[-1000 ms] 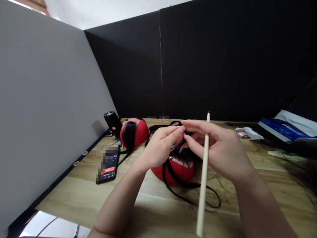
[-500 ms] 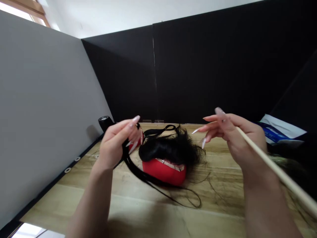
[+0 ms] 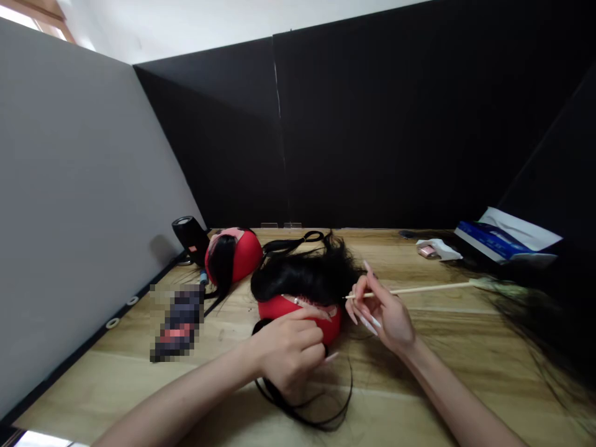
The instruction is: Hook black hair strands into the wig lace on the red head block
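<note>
My left hand (image 3: 292, 349) is closed on a strand of long black hair (image 3: 305, 422), which loops below it on the table. This hand lies against the near side of a red padded form (image 3: 274, 307). A pale strip pinned on the form has thick black hair (image 3: 302, 278) swept back over the top. My right hand (image 3: 384, 310) is closed on a ventilating needle (image 3: 428, 288) with a long, thin wooden handle. Its fine tip points left, close to the form's right edge; contact cannot be made out.
A second red form (image 3: 246, 256) with dark hair stands back left beside a black cylindrical speaker (image 3: 190, 239). Left of centre lies a pixelated item (image 3: 179, 326). A blue box (image 3: 493, 239), crumpled white paper (image 3: 444, 249) and loose hair lie at right. Partitions border the table.
Both hands have come down to the red form, the left moving right with its hair strand. My right hand has moved left and turned the needle nearly level, its tip facing the form.
</note>
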A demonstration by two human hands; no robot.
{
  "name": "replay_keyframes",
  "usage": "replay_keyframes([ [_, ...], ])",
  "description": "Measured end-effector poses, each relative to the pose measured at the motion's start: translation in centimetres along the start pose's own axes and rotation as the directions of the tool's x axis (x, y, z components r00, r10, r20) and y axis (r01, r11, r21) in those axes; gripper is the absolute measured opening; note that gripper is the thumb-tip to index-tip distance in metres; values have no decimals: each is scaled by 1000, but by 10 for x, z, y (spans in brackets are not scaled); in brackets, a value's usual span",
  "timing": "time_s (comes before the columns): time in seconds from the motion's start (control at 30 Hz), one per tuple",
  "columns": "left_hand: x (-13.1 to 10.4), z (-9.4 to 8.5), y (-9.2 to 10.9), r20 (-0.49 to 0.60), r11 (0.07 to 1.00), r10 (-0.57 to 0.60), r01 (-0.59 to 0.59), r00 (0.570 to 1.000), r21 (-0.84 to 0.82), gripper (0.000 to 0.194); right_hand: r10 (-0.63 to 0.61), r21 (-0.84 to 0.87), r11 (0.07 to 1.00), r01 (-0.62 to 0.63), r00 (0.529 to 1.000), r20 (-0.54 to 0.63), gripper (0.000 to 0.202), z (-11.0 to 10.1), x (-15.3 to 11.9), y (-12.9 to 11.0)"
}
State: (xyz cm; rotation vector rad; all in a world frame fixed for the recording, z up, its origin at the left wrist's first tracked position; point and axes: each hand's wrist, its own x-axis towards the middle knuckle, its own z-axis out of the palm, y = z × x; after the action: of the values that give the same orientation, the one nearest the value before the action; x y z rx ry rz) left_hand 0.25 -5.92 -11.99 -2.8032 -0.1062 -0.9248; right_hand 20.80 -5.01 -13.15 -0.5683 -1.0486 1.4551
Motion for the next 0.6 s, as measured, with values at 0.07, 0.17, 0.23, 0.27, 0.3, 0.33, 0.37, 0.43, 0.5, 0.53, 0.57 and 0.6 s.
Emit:
replay_keyframes([
  [0.07, -2, 12, -2, -36, 998, 17, -15, 999, 61, 34, 9, -10, 1000, -8, 1000, 15, 39, -1, -5, 5],
  [0.17, -5, 24, -3, -74, 993, 12, -3, 997, 115, 34, 7, -56, 998, -5, 999, 35, 31, 0, -11, 10],
  [0.23, -8, 27, -2, -86, 993, 19, -9, 996, 115, 34, -6, -115, 993, 12, 999, 54, 29, 1, -16, 11],
  [0.27, -9, 27, -2, -90, 994, 24, -15, 996, 109, 34, -12, -150, 988, 22, 998, 65, 28, 1, -17, 11],
  [0.3, -10, 28, -1, -94, 994, 28, -18, 995, 104, 34, -19, -186, 982, 33, 997, 78, 27, 1, -19, 10],
  [0.33, -12, 28, -1, -98, 995, 31, -22, 995, 99, 34, -24, -219, 975, 43, 996, 89, 25, 1, -20, 9],
  [0.37, -13, 29, -1, -99, 995, 34, -24, 995, 96, 35, -28, -248, 967, 51, 995, 98, 24, 0, -21, 8],
  [0.43, -16, 30, -1, -97, 995, 42, -32, 994, 97, 35, -30, -293, 954, 62, 993, 111, 22, 0, -21, 7],
  [0.5, -18, 32, -1, -97, 994, 54, -45, 994, 98, 35, -28, -323, 944, 67, 992, 123, 22, 0, -20, 7],
  [0.53, -19, 33, -1, -97, 994, 58, -48, 994, 98, 35, -29, -335, 940, 70, 992, 125, 22, 0, -20, 9],
  [0.57, -20, 33, -2, -97, 994, 60, -51, 993, 98, 35, -33, -346, 935, 74, 992, 124, 22, 1, -20, 10],
  [0.6, -21, 34, -2, -97, 994, 61, -51, 993, 98, 35, -38, -357, 931, 78, 992, 119, 22, 1, -19, 12],
])
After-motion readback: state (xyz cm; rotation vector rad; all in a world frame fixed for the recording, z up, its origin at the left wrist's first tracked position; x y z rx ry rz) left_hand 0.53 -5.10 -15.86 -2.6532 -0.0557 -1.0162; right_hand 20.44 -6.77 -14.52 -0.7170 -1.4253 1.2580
